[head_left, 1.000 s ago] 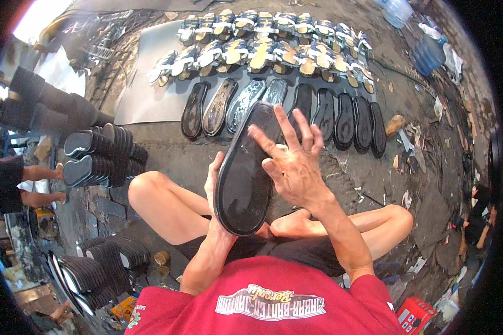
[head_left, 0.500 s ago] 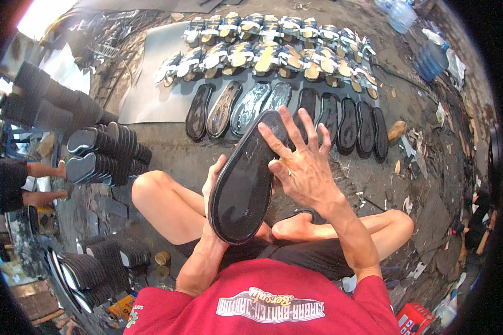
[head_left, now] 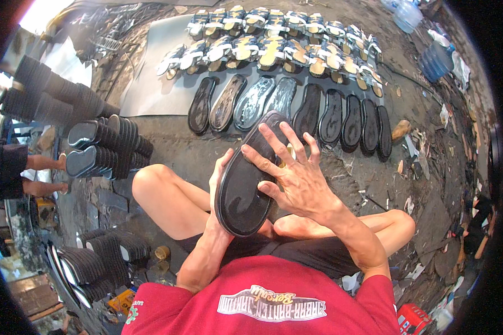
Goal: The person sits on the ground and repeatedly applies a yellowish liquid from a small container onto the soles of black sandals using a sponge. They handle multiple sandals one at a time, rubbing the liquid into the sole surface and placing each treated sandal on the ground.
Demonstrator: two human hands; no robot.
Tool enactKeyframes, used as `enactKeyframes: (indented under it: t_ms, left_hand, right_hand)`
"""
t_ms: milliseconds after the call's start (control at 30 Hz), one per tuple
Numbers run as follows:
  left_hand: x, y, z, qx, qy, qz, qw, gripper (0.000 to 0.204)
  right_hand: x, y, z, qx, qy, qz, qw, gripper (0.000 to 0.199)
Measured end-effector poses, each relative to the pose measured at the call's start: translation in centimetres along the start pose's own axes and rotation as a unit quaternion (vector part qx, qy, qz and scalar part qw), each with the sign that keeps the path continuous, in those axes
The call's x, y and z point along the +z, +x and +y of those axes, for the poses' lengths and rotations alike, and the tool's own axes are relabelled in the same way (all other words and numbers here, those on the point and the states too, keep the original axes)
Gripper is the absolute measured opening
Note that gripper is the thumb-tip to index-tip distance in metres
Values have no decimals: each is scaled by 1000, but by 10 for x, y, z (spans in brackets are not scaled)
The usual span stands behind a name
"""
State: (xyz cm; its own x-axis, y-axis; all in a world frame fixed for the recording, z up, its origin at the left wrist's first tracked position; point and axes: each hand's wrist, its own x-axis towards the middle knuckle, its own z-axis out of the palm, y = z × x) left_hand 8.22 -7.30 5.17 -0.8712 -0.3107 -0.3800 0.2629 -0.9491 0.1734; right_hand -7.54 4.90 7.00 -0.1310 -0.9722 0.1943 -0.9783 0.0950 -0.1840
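A glossy black shoe sole [head_left: 246, 190] is tilted above my lap, its broad end toward me and its narrower end pointing away to the right. My left hand [head_left: 221, 173] grips it along the left edge, with most of the fingers hidden underneath. Over the sole's right side lies my right hand [head_left: 296, 176], fingers spread and fingertips at its upper face. Something small and yellowish shows between those fingers, too little to name. A wet-looking shine covers parts of the sole's face.
Beyond my knees lies a row of soles [head_left: 332, 117], some shiny. Behind them, strapped sandal uppers [head_left: 271, 53] stand in two rows on a grey sheet [head_left: 145, 89]. Stacked soles [head_left: 103, 148] rise at left, near another person's legs [head_left: 44, 162]. Blue water jugs [head_left: 433, 61] stand far right.
The sole has tipped and drawn slightly nearer to me. My right hand has slid a little left and down across it, fingers still spread. My left hand keeps its grip.
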Motion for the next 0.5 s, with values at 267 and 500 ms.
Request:
enactKeyframes:
  t_ms: [267, 500]
  left_hand:
    - [-16, 5, 5, -43, -38, -64, 996, 58]
    - [-7, 4, 5, -67, -67, -78, 992, 56]
  right_hand:
    - [-5, 1, -1, -43, -11, -7, 999, 65]
    - [-11, 1, -7, -80, 7, -21, 997, 64]
